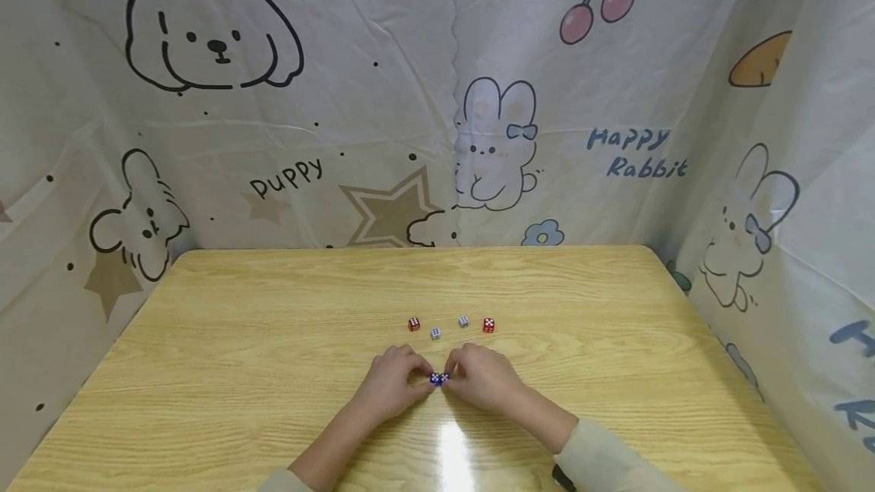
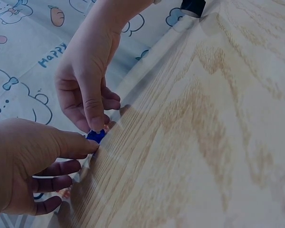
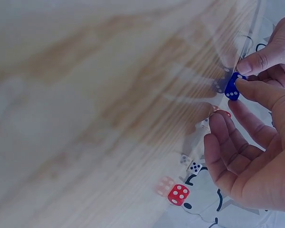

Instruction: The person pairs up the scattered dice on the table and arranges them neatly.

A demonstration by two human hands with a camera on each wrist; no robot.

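Two blue dice with white pips sit side by side on the table in the head view, one left blue die (image 1: 434,378) and one right blue die (image 1: 445,376). My left hand (image 1: 396,384) pinches the left one between thumb and index finger. From the other side, the thumb and index finger of my right hand (image 1: 481,376) pinch the right one. In the right wrist view a blue die (image 3: 233,86) shows close to the wood, between the fingertips of both hands. Fingers partly cover the blue dice (image 2: 96,136) in the left wrist view.
Beyond the hands lie a left red die (image 1: 413,323), a right red die (image 1: 488,325) and two white dice, one nearer (image 1: 435,333) and one farther (image 1: 463,321). The wood-grain table (image 1: 273,302) is bordered by a printed curtain (image 1: 383,120) at the back and sides.
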